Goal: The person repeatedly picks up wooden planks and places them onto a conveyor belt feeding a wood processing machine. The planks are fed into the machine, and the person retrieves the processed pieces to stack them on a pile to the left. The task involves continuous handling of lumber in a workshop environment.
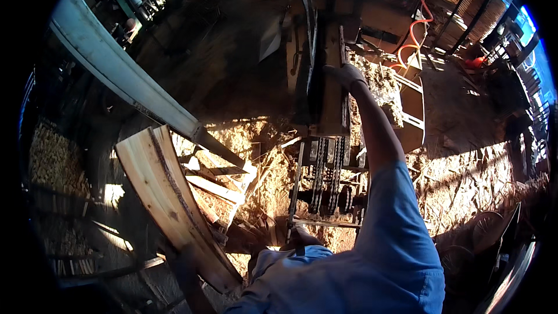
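My right arm stretches far forward. My right hand (349,75) is on a wooden board (332,110) with a rough, bark-like edge, which lies lengthwise on a machine. Its thumb reaches over the board's face, while the other fingers bend at the edge and are partly hidden. At the lower left, a broad pale plank (157,180) with a dark bark strip slants down toward me. Against its lower part is my left hand (187,254), dark and blurred, so its fingers cannot be made out.
Chains (328,180) run along the machine frame nearest me. A long pale metal beam (122,61) slopes across the left. Wood offcuts (215,189) and shavings lie beside the plank. Wood chips (378,87) cover the surface right of the board, near an orange hose (411,26).
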Available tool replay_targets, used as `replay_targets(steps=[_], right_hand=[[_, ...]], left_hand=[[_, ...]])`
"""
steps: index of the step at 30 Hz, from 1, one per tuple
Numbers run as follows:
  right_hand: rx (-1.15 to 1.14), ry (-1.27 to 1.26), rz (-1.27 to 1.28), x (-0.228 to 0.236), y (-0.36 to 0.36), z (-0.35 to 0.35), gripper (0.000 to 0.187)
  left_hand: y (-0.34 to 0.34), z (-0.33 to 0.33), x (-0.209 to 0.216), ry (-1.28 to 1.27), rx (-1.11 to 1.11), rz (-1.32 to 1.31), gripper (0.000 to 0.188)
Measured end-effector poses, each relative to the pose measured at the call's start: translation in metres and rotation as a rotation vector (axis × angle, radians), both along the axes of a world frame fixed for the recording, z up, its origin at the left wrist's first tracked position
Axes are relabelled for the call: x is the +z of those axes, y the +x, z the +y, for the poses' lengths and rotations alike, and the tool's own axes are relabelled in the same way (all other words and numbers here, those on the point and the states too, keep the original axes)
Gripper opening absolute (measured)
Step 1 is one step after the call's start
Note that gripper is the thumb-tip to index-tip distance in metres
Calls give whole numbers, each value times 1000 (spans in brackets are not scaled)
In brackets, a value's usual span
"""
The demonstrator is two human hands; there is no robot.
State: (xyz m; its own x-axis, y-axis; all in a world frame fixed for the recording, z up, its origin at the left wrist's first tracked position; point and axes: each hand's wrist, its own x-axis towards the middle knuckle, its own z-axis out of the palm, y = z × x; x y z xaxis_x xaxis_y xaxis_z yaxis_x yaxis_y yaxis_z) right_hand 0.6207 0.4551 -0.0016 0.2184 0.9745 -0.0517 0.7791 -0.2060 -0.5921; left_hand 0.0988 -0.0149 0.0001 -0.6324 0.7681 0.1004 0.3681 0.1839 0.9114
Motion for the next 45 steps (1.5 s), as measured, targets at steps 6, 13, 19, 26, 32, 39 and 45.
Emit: replay_targets(steps=[6, 13, 19, 26, 32, 39, 45], right_hand=[[-123, -24, 300, -33, -38, -1, 78], [100, 108, 497, -15, -13, -14, 85], [337, 241, 637, 36, -80, -259, 89], [454, 172, 899, 45, -142, -339, 103], [165, 52, 1603, 32, -113, -305, 55], [50, -80, 1560, 58, -91, -297, 35], [331, 21, 1204, 83, -119, -297, 53]], left_hand=[[3, -30, 26, -233, 52, 26, 62], [51, 39, 42, -145, -229, -158, 51], [133, 131, 79, -59, -615, -367, 52], [247, 180, 94, 102, -647, -117, 37], [293, 188, 81, 351, -777, 465, 55], [283, 164, 85, 462, -862, 730, 61], [246, 165, 85, 276, -880, 642, 79]])
